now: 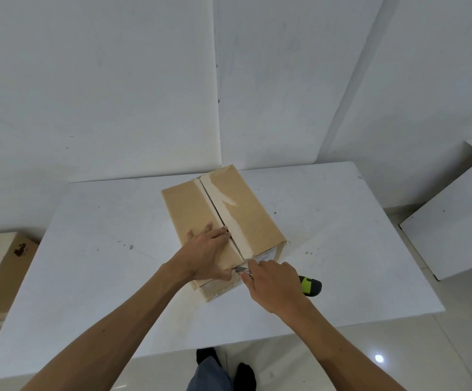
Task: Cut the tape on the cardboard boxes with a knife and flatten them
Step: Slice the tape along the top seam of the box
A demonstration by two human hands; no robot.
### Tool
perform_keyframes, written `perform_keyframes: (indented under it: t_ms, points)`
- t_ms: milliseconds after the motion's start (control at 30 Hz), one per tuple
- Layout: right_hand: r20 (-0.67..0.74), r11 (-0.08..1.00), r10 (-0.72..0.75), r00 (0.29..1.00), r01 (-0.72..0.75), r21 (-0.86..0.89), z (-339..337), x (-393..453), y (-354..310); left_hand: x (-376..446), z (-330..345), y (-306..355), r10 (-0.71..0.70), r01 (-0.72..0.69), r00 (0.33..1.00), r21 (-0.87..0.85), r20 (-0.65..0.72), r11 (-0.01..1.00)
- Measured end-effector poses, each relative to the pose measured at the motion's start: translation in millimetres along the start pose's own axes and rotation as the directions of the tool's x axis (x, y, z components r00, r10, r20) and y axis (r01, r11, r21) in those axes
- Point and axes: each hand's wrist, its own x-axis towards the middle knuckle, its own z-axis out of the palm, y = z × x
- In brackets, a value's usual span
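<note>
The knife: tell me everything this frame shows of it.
The knife is a utility cutter with a black and lime-green handle end and a grey metal blade. The right hand grips it, hiding its middle. It lies nearly level, its blade tip at the taped centre seam on the near top edge of the cardboard box, beside the left hand.
</note>
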Motion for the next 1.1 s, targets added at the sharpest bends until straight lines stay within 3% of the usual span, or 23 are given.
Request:
perform_keyframes:
  t_ms: [133, 400, 600, 833, 1100]
  points:
    - [0.001, 0.999, 0.051, 0.999, -0.051, 0.006, -2, 1, 2, 2, 3, 2, -0.021, 0.021, 1.000, -0.026, -0.002, 0.999]
    - [-0.007, 1.000, 0.012, 1.000, -0.013, -0.016, 1, 5, 1, 4, 6, 1, -0.023, 0.022, 1.000, -0.017, -0.008, 1.000]
    - [0.023, 0.993, 0.120, 0.992, -0.121, 0.000, -4, 4, 9, 8, 1, 5, -0.024, 0.024, 1.000, -0.019, 0.003, 1.000]
    - [0.039, 0.997, 0.070, 0.997, -0.069, -0.030, -7, 10, 10, 8, -2, 9, -0.027, 0.026, 0.999, 0.022, 0.028, 0.999]
    - [0.080, 0.993, 0.117, 0.990, -0.117, -0.003, -8, 8, 18, 5, -2, 11, -0.020, 0.019, 1.000, 0.031, 0.019, 0.999]
